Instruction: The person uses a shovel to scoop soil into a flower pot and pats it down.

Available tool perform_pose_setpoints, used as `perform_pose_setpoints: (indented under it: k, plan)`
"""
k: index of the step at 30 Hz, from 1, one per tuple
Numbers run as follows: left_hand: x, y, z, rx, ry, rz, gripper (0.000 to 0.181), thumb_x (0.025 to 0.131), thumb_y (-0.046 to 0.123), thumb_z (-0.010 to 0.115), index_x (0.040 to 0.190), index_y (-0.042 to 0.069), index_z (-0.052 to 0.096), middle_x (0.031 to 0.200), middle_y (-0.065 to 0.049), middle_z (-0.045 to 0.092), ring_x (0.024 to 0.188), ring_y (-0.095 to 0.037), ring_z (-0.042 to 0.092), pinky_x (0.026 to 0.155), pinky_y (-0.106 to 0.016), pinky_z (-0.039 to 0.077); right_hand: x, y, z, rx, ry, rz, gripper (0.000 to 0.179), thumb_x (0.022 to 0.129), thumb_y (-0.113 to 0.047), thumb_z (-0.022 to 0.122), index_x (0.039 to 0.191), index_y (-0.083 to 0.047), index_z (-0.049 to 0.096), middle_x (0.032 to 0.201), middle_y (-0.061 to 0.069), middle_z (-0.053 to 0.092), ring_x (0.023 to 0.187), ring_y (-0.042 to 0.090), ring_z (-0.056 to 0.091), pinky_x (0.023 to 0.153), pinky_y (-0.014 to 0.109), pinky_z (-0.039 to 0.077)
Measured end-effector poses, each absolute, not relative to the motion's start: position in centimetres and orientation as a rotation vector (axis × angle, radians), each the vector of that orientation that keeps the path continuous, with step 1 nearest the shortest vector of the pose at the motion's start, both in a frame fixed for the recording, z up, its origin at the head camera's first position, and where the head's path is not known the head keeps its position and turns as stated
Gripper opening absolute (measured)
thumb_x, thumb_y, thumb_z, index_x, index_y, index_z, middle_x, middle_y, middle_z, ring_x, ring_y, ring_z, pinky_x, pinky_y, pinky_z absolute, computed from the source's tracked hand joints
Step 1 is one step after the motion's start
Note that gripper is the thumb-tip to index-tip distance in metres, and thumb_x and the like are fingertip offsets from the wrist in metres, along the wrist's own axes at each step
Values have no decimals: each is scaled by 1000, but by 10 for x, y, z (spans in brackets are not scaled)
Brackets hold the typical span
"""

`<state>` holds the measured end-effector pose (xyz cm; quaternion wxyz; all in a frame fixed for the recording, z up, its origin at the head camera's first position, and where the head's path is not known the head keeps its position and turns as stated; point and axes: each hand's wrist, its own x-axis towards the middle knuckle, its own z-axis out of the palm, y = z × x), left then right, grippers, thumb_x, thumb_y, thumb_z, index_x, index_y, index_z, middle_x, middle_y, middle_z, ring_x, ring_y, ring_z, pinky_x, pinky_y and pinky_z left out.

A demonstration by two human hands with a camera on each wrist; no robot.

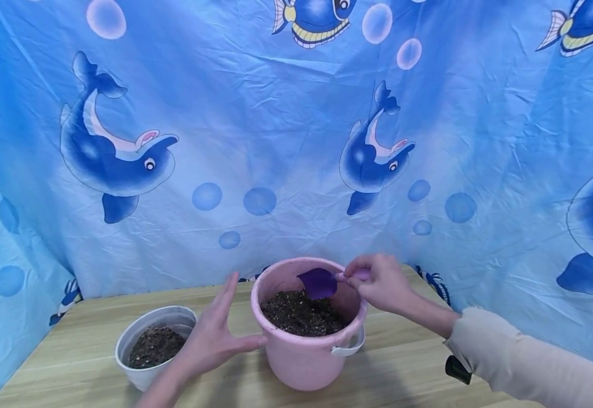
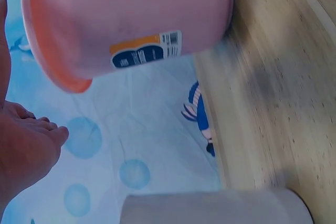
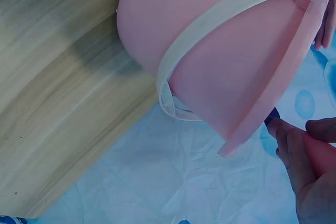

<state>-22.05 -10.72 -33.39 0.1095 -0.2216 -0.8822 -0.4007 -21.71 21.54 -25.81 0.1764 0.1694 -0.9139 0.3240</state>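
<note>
Pink bucket [image 1: 303, 362], right hand [image 1: 384, 288] and purple trowel [image 1: 318, 284] at its rim

One blue cloth [image 1: 286, 141] printed with dolphins, fish and bubbles hangs behind one wooden table [image 1: 403, 354]. The single bucket stands upright on the table, dark soil [image 1: 298, 317] inside it, its one white handle [image 1: 349, 349] hanging down on the near right side. One white pot [image 1: 140, 375], smaller, sits to its left, apart from it, with soil inside too: two containers, two lots of soil.

Two hands are present. The left hand [image 1: 214, 334] is between pot and bucket, fingers straight, thumb stretched wide from them; its thumb tip reaches the bucket's side, though I cannot tell whether it touches. The right hand, at the far right of the rim, pinches the trowel's handle between thumb and fingers.

There is one trowel. Its long axis runs crosswise in the head view, dipping slightly leftward: blade pointing left inside the bucket, handle right. Whether the blade touches soil, I cannot tell. Smallest is one printed label [image 2: 147, 51] on the bucket's side.
</note>
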Motion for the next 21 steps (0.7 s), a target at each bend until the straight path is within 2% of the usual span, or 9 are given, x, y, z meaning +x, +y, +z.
perform_pose_setpoints:
  k: [6,12,16,21]
  plan:
    - [-224,-94,-335,-696,-2579,-1233,130,58,67,80,156,23,5,161,-5,7,145,-35,13,111,-61,19,-217,215,-260,557,-2564,719,6,81,-8,74,87,-8,76,78,1,73,47,1,50,40,19,40]
    - [-226,-82,-337,-720,-2564,-1356,128,61,60,82,156,14,9,161,-8,6,146,-32,10,115,-56,14,-216,215,-262,615,-2521,555,7,81,-8,74,87,-7,76,70,-4,69,49,-1,47,40,18,39]
    - [-227,-78,-340,-686,-2599,-1399,127,62,58,83,156,14,8,161,-9,6,146,-32,10,115,-55,14,-216,214,-259,583,-2554,554,5,80,-9,75,85,-7,76,69,-4,68,49,0,48,40,18,39]
    - [-226,-76,-341,-676,-2612,-1395,127,63,60,81,156,16,8,161,-7,5,146,-32,11,114,-56,15,-221,217,-250,414,-2689,615,8,79,-9,71,85,-5,75,71,0,70,51,5,53,41,22,42]
